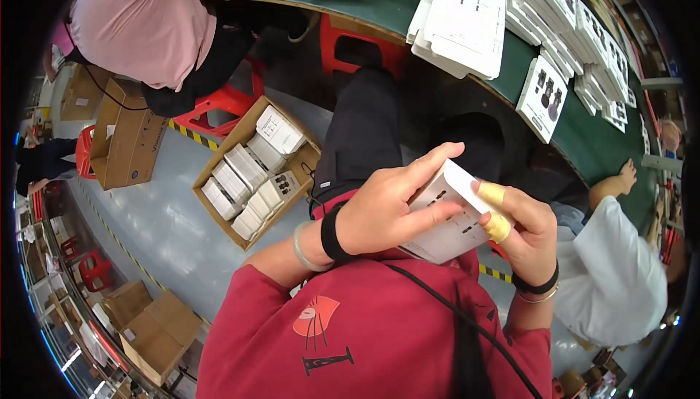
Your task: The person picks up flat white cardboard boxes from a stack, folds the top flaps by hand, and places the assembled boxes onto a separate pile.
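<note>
Over my lap I hold a flat white printed box (446, 237), tilted, with small dark pictures on its face. My left hand (383, 213) grips it from the left, thumb lying across the printed face and fingers toward the far edge. My right hand (526, 231) pinches its right edge; yellow tape wraps the thumb and a finger. Whether the box's end flap is closed I cannot tell. Beyond my hands, on the green table (397, 5), lies a stack of white flat boxes (463, 24). A white box with dark product pictures (543, 99) lies at the table's near edge.
Several rows of similar boxes (576, 20) stand at the table's far right. An open carton (211, 213) filled with white boxes is on the floor to my left, near a red stool (226, 107). Co-workers sit on both sides: a pink shirt (146, 24), a white sleeve (616, 268).
</note>
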Demonstrator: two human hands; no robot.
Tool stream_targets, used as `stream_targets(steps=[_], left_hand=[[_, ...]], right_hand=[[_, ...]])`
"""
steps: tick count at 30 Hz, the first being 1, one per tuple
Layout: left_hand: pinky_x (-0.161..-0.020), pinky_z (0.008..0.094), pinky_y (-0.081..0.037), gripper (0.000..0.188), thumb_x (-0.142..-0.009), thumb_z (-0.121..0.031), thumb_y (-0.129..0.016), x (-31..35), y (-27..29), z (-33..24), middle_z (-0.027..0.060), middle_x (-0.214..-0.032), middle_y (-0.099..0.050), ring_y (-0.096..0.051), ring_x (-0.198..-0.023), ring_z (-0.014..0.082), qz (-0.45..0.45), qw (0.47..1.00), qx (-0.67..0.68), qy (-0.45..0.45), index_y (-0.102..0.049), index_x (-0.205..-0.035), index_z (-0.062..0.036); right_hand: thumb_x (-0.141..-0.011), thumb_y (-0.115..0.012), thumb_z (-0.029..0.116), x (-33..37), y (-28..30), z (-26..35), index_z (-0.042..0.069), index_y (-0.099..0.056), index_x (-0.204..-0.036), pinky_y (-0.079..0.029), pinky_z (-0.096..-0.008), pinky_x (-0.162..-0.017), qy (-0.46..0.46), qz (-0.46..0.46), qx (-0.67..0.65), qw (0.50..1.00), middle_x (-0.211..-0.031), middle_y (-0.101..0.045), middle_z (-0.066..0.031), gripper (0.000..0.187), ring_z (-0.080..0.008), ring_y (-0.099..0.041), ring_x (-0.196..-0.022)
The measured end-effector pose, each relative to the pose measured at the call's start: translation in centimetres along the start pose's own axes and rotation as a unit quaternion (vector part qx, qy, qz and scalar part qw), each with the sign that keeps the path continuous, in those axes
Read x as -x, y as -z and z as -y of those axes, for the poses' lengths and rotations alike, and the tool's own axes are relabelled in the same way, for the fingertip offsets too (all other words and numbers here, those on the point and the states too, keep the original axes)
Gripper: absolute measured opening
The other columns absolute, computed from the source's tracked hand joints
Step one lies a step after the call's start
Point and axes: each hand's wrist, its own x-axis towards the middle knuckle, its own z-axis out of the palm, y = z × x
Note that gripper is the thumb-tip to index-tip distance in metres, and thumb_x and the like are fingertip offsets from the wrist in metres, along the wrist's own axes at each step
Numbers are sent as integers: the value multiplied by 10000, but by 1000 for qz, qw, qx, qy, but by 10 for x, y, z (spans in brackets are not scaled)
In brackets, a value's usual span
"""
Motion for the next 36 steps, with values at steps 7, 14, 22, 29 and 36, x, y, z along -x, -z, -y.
stream_targets(steps=[7, 14, 22, 29, 36], left_hand=[[-636, 203, -449, 295, -980, -66, -631, -6, 29, -15, 8, -862, -668, -578, -716, 30, 84, 994, 69, 22, -595, -1262, 10], [-617, 171, -395, 55, -1005, -80, -579, -23, 29, -26, -49, -810, -586, -513, -739, -19, 178, 953, 179, 166, -542, -984, -46], [-608, 180, -394, 55, -1012, -84, -554, -19, 9, -15, -67, -804, -555, -491, -712, -21, 142, 953, 186, 194, -530, -974, -54], [-599, 193, -419, 58, -998, -64, -576, -11, 12, -33, -33, -792, -567, -511, -701, -4, 155, 977, 90, 116, -537, -959, -47], [-594, 214, -444, 132, -954, -58, -676, 9, 6, -17, 19, -762, -591, -563, -675, 54, 70, 994, 30, -75, -560, -897, -33]], right_hand=[[-934, -672, 78, 3, -11, 24, -13, -656, -1273, -537, -255, -758, -37, 29, 117, 992, -1004, -742, -119, 352, -129, -696, -890], [-997, -590, 80, 9, -11, 19, -22, -648, -1279, -526, -238, -785, -97, 10, -114, 989, -1023, -742, -87, 306, -91, -672, -924], [-1013, -548, 91, 16, -9, 4, -30, -647, -1280, -528, -255, -849, -143, 5, -212, 967, -1057, -733, -87, 309, -123, -677, -960], [-1011, -561, 108, 24, -7, 10, -40, -669, -1213, -528, -262, -861, -147, 12, -226, 963, -1055, -728, -93, 272, -132, -674, -986], [-960, -636, 67, 29, -13, 10, -20, -657, -1059, -512, -245, -841, -171, -24, -295, 940, -1005, -722, -81, 134, -125, -667, -965]])
